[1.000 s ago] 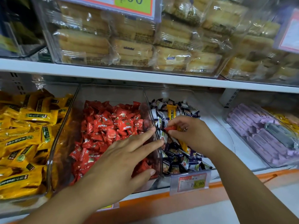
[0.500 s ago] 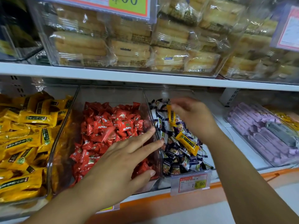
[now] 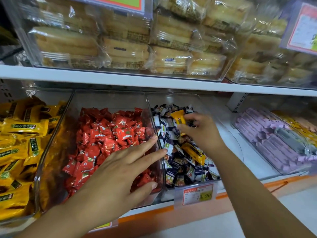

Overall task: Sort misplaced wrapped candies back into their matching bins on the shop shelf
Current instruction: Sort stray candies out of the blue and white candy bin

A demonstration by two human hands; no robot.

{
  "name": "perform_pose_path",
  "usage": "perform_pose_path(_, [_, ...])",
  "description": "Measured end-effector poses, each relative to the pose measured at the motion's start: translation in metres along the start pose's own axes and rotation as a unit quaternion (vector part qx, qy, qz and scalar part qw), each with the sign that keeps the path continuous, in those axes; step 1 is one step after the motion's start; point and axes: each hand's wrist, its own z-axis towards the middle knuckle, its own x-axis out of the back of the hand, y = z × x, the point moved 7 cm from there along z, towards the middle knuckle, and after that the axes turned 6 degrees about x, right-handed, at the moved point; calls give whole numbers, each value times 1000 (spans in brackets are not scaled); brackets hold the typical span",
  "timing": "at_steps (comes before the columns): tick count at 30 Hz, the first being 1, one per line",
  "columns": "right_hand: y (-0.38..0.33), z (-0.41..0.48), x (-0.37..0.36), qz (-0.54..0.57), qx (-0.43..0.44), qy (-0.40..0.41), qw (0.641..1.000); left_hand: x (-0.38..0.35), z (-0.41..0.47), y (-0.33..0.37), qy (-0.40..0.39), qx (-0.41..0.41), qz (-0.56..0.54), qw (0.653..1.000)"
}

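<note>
Now keep a firm pinch on the yellow wrapped candy (image 3: 177, 117) and lift it straight up so no neighbours drag out, then go left to the yellow candy bin (image 3: 20, 219). Your right hand (image 3: 202, 133) pinches it at the fingertips, near the back of the blue-and-white candy bin (image 3: 173, 99). Left hand (image 3: 120, 170) is open, fingers spread over the red candy bin (image 3: 109, 100). A second yellow candy (image 3: 193, 152) lies loose just below your right hand

A yellow candy (image 3: 178, 118) stands tilted at the far end of the middle clear bin (image 3: 175, 99), pinched by the right hand (image 3: 202, 133). A second yellow candy (image 3: 193, 152) lies slanted on that bin's blue-and-white candies (image 3: 185, 170). Red candies (image 3: 109, 134) fill the bin to the left, and matching yellow candies (image 3: 18, 143) fill the far-left one.
</note>
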Motion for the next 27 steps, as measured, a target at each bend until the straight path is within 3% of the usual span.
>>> perform_pose_path(2, [5,-5,22,35,-41,-42,998,0,1,0,0,1,-5,1000])
perform_pose_path(5, [22,-27,30,-79,-91,-154,981,-1,2,0,-3,0,1,1000])
perform_pose_path(7, [28,-40,16,-161,-81,-190,965,0,3,0,-3,-3,4,1000])
perform_pose_path(12, [27,-47,10,-219,-22,-121,968,0,5,2,-6,4,6,1000])
perform_pose_path(15, [24,-56,4,-208,4,-135,969,1,4,2,-7,13,5,1000])
perform_pose_path(20, [21,-57,-4,-288,26,-144,946,3,2,5,-3,11,-6,1000])
perform_pose_path(27, [6,-71,15,-122,51,-93,987,6,6,7,45,26,-24,998])
